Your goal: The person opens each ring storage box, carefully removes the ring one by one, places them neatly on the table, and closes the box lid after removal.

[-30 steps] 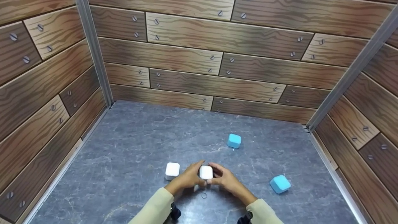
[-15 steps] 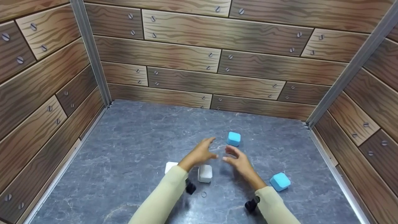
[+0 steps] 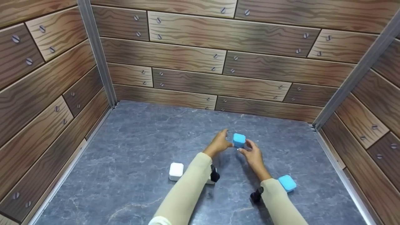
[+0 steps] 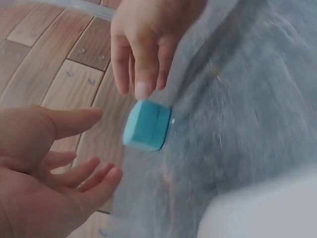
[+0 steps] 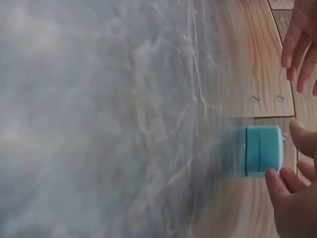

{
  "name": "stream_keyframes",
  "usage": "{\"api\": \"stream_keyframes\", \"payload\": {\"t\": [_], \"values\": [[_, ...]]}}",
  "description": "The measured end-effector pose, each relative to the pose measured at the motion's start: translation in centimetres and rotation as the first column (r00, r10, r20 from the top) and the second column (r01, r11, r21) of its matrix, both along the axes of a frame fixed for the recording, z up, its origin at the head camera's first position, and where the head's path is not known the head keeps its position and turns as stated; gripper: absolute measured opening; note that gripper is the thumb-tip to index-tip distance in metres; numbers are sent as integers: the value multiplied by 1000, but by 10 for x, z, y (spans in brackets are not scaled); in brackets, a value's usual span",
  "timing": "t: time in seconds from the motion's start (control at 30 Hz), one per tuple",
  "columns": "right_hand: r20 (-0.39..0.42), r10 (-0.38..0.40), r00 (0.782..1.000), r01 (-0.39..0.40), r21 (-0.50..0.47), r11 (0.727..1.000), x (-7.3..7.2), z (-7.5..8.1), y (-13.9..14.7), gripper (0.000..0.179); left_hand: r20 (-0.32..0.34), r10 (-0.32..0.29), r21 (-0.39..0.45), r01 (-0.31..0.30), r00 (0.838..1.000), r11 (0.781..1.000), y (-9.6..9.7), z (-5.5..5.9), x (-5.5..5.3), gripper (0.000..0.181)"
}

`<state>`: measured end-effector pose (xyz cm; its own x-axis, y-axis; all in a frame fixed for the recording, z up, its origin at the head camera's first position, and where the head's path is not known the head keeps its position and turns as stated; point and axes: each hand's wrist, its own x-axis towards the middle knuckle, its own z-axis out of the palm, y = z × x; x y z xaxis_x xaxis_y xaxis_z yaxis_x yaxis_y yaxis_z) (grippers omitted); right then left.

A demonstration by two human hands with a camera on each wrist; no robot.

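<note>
Between the left hand (image 3: 219, 142) and the right hand (image 3: 253, 155), on the grey tabletop (image 3: 150, 134), sits a small blue box (image 3: 239, 140). The step in hand seems to be a two-handed reach for it: the left hand holds nothing, its thumb and fingers spread wide and apart from the box, while the right has thumb and fingers parted more narrowly around a near corner. One right fingertip overlaps the box's edge in both wrist views; whether it touches cannot be told. The next move probably calls for bringing the left fingers in and squaring both hands on opposite sides before any pinch. The box appears upright, its flat top facing up and a thin seam running round the sides parallel to the table. Nearly cubic, it shows no clear long axis; which side is its front cannot be told.
</note>
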<state>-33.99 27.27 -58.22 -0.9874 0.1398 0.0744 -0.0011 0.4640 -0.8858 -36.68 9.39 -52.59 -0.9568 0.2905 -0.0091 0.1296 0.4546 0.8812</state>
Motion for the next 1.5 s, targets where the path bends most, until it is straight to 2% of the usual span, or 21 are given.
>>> {"api": "stream_keyframes", "payload": {"t": [0.1, 0.27, 0.47, 0.63, 0.77, 0.97, 1.13, 1.3, 1.5], "values": [[28, -14, 1000, 14, -12, 1000, -7, -3, 3, 66, 25, 37, 37, -38, 999, 999, 10, -5, -6, 72], [56, -27, 998, 30, -60, 998, -18, -9, 9, 65, 39, 63, 68, -65, 997, 996, 24, -17, -15, 68], [45, -3, 999, 7, -76, 997, -24, -17, 17, 69, 85, 57, 91, -65, 995, 994, 29, -27, -29, 72], [59, 24, 998, -19, -83, 996, -31, -20, 19, 77, 91, 43, 11, -44, 995, 999, 30, -29, -37, 73], [57, 58, 997, -51, -109, 993, -37, -19, 18, 79, 63, 20, -9, -19, 998, 1000, 33, -31, -37, 73], [29, 86, 996, -82, -116, 990, -37, -21, 12, 76, 88, -14, 110, 4, 996, 994, 36, -37, -29, 68], [14, 56, 998, -53, -154, 987, -34, -20, 8, 70, 131, 17, 186, -41, 991, 982, 36, -38, -29, 62], [18, 37, 999, -35, -102, 994, -32, -18, 6, 66, 147, 34, 181, -61, 989, 982, 34, -37, -27, 61], [-5, 13, 1000, -13, -28, 1000, -25, -19, 6, 62, 84, 19, 93, -27, 996, 995, 32, -36, -19, 56]]}}
